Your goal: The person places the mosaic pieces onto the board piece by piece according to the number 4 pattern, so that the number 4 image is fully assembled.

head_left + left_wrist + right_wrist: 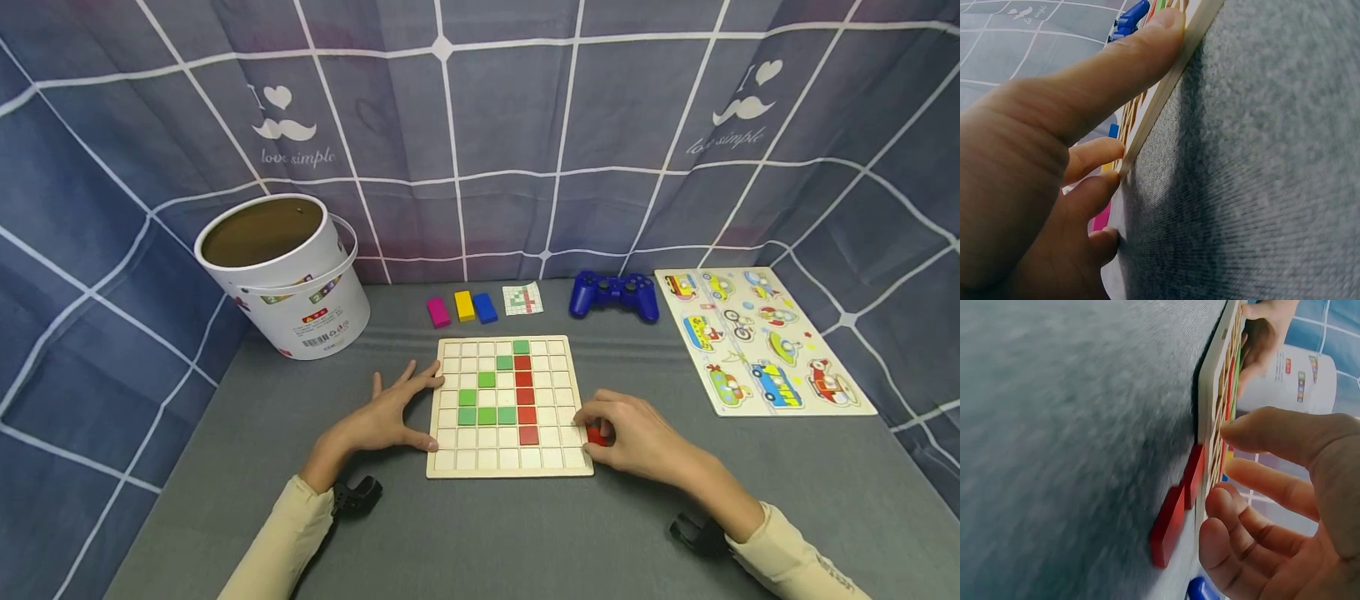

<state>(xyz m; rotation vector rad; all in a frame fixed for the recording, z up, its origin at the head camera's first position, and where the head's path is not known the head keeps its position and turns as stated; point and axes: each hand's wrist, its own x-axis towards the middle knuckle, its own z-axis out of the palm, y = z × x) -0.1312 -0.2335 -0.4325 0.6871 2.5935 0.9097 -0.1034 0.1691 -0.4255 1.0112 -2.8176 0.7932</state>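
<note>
A wooden grid board lies on the grey table with green tiles in some cells and a column of red tiles right of its middle. My left hand spreads its fingers along the board's left edge, thumb on the rim near the front corner. At the right edge, my right hand touches the rim with thumb and index finger, the other fingers loosely bent. Two red blocks lie beside the board under this hand; in the head view the hand hides most of them.
Behind the board lie a pink block, a yellow block, a blue block and a small pattern card. A white bucket stands back left. Further right are a blue game controller and a picture puzzle board.
</note>
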